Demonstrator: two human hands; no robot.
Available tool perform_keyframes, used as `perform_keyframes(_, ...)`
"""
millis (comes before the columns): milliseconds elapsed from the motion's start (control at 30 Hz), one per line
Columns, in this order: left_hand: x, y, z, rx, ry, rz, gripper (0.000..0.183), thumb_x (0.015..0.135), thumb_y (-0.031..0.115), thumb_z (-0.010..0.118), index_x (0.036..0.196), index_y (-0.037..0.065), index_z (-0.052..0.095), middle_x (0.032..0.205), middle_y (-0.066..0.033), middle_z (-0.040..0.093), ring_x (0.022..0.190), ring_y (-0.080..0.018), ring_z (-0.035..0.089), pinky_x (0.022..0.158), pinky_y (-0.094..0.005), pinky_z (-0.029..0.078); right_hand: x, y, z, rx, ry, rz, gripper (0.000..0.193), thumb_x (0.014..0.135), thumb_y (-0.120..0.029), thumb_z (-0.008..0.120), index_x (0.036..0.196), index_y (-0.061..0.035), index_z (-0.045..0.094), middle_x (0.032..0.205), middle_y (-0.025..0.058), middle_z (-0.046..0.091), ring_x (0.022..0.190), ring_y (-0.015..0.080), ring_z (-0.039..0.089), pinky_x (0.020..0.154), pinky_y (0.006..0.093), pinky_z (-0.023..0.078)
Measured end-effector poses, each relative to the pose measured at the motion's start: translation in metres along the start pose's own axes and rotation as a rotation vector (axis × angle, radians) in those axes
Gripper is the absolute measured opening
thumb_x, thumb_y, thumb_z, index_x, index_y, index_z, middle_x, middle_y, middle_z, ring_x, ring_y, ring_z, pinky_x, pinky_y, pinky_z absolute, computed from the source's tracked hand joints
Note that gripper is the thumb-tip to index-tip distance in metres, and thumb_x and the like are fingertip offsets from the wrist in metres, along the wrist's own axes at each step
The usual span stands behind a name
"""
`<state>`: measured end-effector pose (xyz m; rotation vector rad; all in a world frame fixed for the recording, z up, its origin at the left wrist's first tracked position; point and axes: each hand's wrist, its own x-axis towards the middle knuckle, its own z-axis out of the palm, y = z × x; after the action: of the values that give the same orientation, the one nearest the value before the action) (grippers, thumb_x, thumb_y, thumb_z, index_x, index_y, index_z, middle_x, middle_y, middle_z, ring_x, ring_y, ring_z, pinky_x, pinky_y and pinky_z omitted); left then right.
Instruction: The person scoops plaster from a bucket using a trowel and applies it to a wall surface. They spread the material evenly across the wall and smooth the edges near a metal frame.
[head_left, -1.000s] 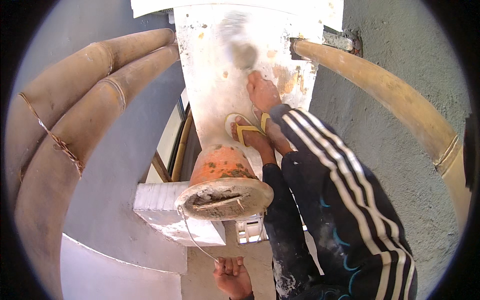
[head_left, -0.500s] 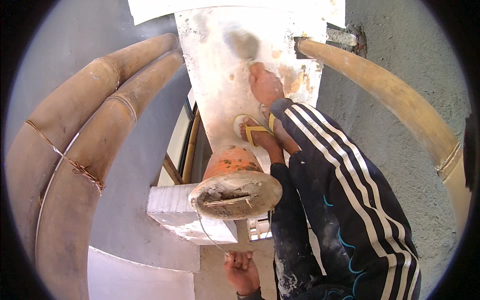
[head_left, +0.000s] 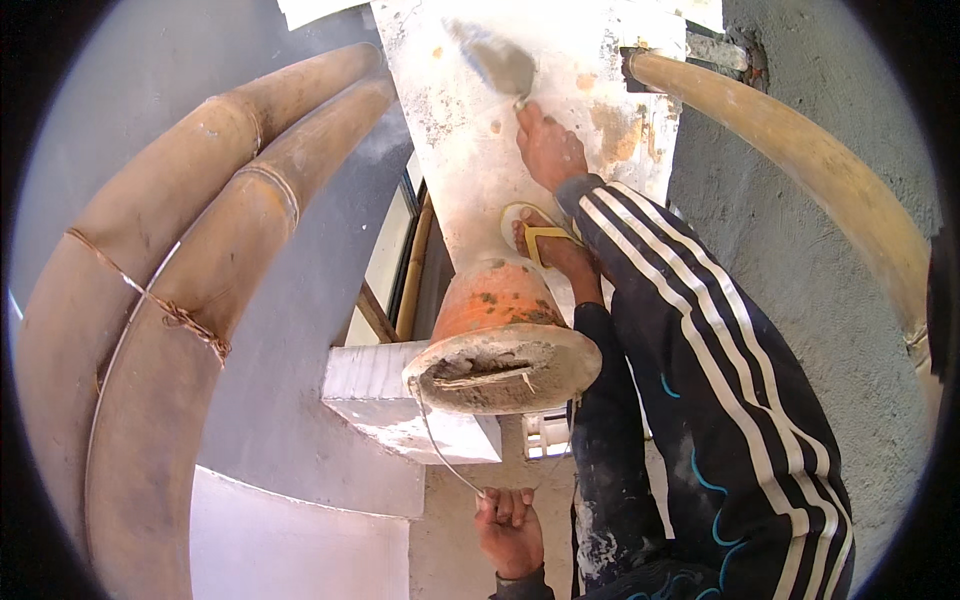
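Observation:
My right hand [head_left: 551, 147] is closed round the handle of a pointing trowel [head_left: 498, 60]. Its blade is slightly smeared by motion and hovers over or touches a pale, stained board [head_left: 455, 150]; I cannot tell which. Nearer to me, a mortar-crusted orange bucket [head_left: 497, 300] has its mouth toward me, with grey residue and a thin stick [head_left: 480, 380] across the opening. My left hand [head_left: 511, 532] has its fingers hooked over the bucket's thin wire handle [head_left: 440, 452], below the rim.
Two bamboo poles [head_left: 160, 390], tied with wire, rise at the left; another bamboo pole [head_left: 790, 140] runs along the right before a rough grey wall [head_left: 800, 350]. My foot in a yellow-strapped sandal [head_left: 545, 235] stands on the board. A pale ledge [head_left: 410, 410] lies left of the bucket.
The whole view has shifted, so everything sits a little further right and higher. The trowel's blade shows more clearly and has turned slightly. Both hands keep their holds.

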<state>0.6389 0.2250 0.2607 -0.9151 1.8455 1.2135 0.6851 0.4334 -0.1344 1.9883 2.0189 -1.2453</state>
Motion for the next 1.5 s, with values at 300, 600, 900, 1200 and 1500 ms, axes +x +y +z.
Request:
perform_keyframes(300,-0.007,0.0,0.003,-0.033,0.022,-0.013,0.018,0.09,0.024,0.051,0.08,0.009,0.051,0.059,0.0052,0.024,0.052,-0.0088,0.026,0.064,-0.0291,0.031,-0.037,0.044,0.008,-0.199,-0.056,-0.151,0.031,0.089,-0.02,0.049,0.116,-0.006,0.048,0.082,0.018,0.062,0.069,0.0351,0.064,0.061,0.0438,0.054)
perform_keyframes(600,-0.005,-0.002,0.004,-0.02,-0.012,-0.03,0.019,0.089,0.025,0.052,0.077,0.01,0.048,0.059,0.0051,0.025,0.052,-0.0088,0.026,0.067,-0.0301,0.032,-0.062,0.006,0.013,-0.116,-0.25,-0.174,0.03,0.089,-0.023,0.047,0.112,-0.005,0.041,0.089,0.0182,0.064,0.079,0.0402,0.063,0.071,0.0539,0.048)
perform_keyframes(900,-0.006,-0.006,0.002,-0.066,-0.029,-0.029,0.021,0.09,0.026,0.052,0.076,0.01,0.048,0.06,0.0047,0.027,0.052,-0.0088,0.026,0.068,-0.0313,0.032,0.025,-0.071,0.04,0.306,0.244,0.314,0.024,0.089,-0.023,0.045,0.101,-0.0028,0.048,0.081,0.0255,0.063,0.077,0.0436,0.063,0.073,0.0526,0.049)
perform_keyframes(1200,0.0,-0.003,0.005,-0.057,-0.027,-0.048,0.021,0.091,0.025,0.051,0.077,0.01,0.048,0.059,0.0048,0.027,0.051,-0.0086,0.025,0.067,-0.0305,0.032,0.037,-0.089,0.006,0.225,0.056,0.152,0.025,0.087,-0.022,0.047,0.105,-0.0053,0.051,0.091,0.022,0.064,0.086,0.0441,0.06,0.079,0.0524,0.047)
perform_keyframes(1500,0.002,0.004,0.003,-0.026,-0.095,-0.057,0.016,0.09,0.024,0.052,0.084,0.009,0.05,0.061,0.006,0.024,0.054,-0.0076,0.026,0.071,-0.0306,0.032,0.038,-0.014,0.007,0.405,0.054,-0.106,0.036,0.09,-0.038,0.048,0.109,-0.0082,0.055,0.092,0.0217,0.062,0.088,0.0406,0.059,0.079,0.0481,0.046)
